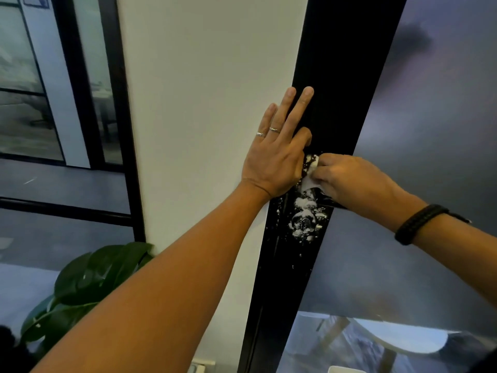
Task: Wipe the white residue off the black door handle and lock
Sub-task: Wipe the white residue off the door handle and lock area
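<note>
My left hand (278,154) lies flat, fingers straight, on wall (204,103) and frame (341,76) at centre. Right hand (347,179) pinches tissue (309,179), hiding the handle. Residue (305,216) covers lock below. Plant (88,278) lower left.

The black handle (326,201) sat on the black door frame (341,84), mostly hidden, only a short dark piece showing. White residue (306,215) clung in clumps and specks around the round lock (302,220) just below it, with more specks higher up, near a white wipe (309,179) pressed against the frame above the handle.
</note>
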The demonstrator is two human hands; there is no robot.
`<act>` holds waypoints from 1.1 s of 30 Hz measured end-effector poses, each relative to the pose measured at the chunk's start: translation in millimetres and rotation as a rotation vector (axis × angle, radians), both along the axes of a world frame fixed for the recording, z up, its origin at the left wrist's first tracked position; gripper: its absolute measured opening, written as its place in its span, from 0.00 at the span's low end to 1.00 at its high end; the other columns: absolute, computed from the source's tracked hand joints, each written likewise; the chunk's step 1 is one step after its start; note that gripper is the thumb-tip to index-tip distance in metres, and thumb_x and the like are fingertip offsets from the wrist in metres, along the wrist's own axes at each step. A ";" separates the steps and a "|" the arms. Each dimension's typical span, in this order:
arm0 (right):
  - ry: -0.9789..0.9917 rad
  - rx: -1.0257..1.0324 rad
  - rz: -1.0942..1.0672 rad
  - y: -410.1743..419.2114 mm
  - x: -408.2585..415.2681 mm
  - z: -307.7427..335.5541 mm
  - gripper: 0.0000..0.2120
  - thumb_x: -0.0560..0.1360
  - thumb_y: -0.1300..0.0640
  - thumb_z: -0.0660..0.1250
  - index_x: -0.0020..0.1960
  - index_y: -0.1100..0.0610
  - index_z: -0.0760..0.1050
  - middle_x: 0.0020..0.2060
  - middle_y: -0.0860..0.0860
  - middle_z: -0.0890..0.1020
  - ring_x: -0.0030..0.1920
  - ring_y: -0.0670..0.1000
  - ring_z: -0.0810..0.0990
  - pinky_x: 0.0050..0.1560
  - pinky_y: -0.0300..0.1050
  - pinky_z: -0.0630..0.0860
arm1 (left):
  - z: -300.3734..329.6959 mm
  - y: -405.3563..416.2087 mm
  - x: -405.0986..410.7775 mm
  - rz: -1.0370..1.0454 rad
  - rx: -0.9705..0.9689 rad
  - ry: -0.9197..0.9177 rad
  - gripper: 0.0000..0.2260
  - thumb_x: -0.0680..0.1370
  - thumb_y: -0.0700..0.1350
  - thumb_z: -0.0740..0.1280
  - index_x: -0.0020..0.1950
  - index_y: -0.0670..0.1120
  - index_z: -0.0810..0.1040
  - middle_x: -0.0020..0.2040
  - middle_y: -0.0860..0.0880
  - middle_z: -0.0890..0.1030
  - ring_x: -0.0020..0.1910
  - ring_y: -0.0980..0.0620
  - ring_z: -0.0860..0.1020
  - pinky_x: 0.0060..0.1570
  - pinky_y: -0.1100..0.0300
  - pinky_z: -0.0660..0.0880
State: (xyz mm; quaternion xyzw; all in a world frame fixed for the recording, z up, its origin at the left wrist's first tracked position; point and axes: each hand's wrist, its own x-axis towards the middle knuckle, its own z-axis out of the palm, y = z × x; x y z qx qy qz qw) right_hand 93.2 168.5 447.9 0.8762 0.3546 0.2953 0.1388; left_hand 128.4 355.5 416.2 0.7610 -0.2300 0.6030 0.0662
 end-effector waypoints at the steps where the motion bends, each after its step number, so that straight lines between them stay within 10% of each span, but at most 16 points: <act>1: 0.015 0.016 -0.030 -1.2 -0.7 3.5 0.07 0.82 0.60 0.67 0.47 0.57 0.82 0.43 0.52 0.77 0.41 0.56 0.79 0.41 0.56 0.80 | -0.2 0.8 0.2 0.002 -0.002 -0.004 0.09 0.84 0.41 0.60 0.54 0.47 0.81 0.85 0.39 0.62 0.86 0.36 0.57 0.86 0.42 0.51; 10: 0.061 -0.107 0.010 21.5 -0.4 8.9 0.06 0.79 0.65 0.71 0.51 0.55 0.83 0.47 0.52 0.79 0.44 0.55 0.81 0.43 0.54 0.82 | -0.3 -1.1 2.0 0.015 -0.003 -0.016 0.11 0.86 0.44 0.59 0.54 0.48 0.81 0.85 0.39 0.63 0.85 0.36 0.58 0.86 0.43 0.51; 17: 0.200 0.222 -0.125 -17.7 -3.7 1.1 0.05 0.79 0.63 0.70 0.44 0.58 0.79 0.41 0.52 0.82 0.42 0.54 0.81 0.45 0.55 0.80 | -0.3 -1.1 -3.3 0.001 -0.002 -0.006 0.11 0.84 0.41 0.58 0.54 0.47 0.81 0.85 0.38 0.62 0.86 0.35 0.58 0.86 0.42 0.51; 25: -0.156 0.992 0.130 -3.4 -75.5 -33.9 0.04 0.80 0.61 0.73 0.54 0.61 0.82 0.46 0.52 0.83 0.43 0.48 0.81 0.47 0.34 0.79 | -0.1 -1.7 -2.8 -0.001 -0.009 -0.015 0.10 0.83 0.40 0.59 0.52 0.47 0.80 0.85 0.38 0.62 0.85 0.34 0.58 0.86 0.42 0.51; 33: -0.111 1.465 0.112 56.5 -66.3 -134.5 0.06 0.79 0.62 0.74 0.54 0.54 0.83 0.47 0.49 0.83 0.47 0.46 0.82 0.47 0.49 0.82 | -0.9 -1.3 -0.3 -0.003 -0.004 -0.001 0.10 0.83 0.40 0.60 0.53 0.47 0.81 0.85 0.38 0.62 0.85 0.34 0.57 0.86 0.40 0.52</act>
